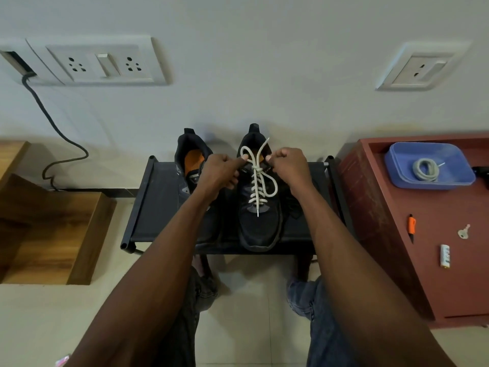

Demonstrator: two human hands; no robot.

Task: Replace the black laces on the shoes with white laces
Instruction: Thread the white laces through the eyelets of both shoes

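Two black shoes stand side by side on a small black rack (156, 207). The right shoe (260, 229) is threaded with a white lace (255, 186), knotted near the top with loops spreading out. My left hand (219, 170) pinches the left loop of that lace. My right hand (288, 168) pinches the lace on the other side of the knot. One lace end sticks up past the heel and another lies down over the toe. The left shoe (189, 165) shows an orange insole and no lace that I can see; my left arm covers its front.
A blue tray (460, 178) with a coiled white lace (424, 169) sits on a red cabinet (383, 234) to the right, with an orange cutter (411, 226), a key (463, 231) and a small white item. Wooden steps (53, 229) stand at left. A cable hangs from a wall socket.
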